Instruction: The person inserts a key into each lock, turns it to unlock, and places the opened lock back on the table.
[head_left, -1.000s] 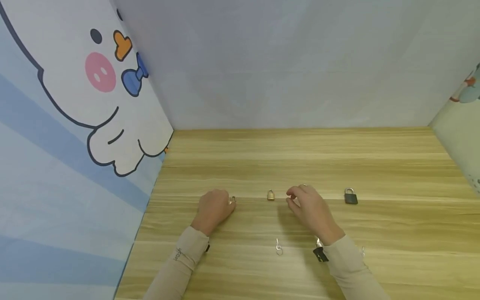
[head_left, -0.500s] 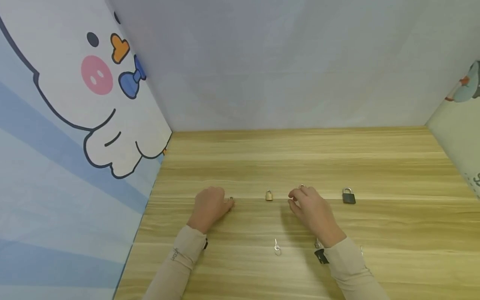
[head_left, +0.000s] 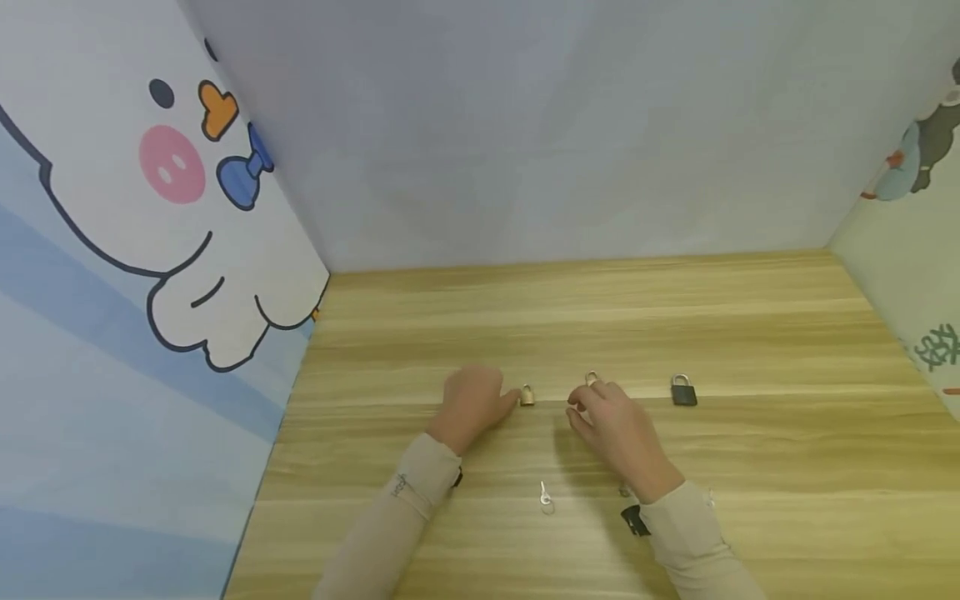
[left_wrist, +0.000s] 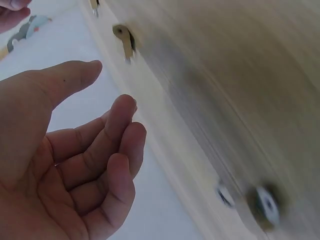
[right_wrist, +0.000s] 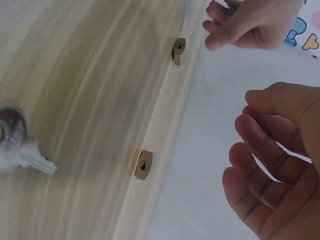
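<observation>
My left hand hovers beside a small brass padlock, its thumb nearest to it. In the left wrist view that padlock stands apart from the relaxed fingers, which hold nothing. My right hand stays over the table with fingers loosely bent; its palm holds nothing in the right wrist view. Just beyond its fingertips is another brass padlock, partly covered by the hand. A larger black padlock lies to the right. Blurred metal pieces lie low in the left wrist view.
A silver key with a ring lies nearer the person. Another key shows blurred in the right wrist view, and a third peeks out beside the right sleeve. A pale wall borders the wooden table at the back.
My left hand has moved right, from a small padlock at the left to beside the brass one. My right hand has hardly moved. The head view has shifted slightly.
</observation>
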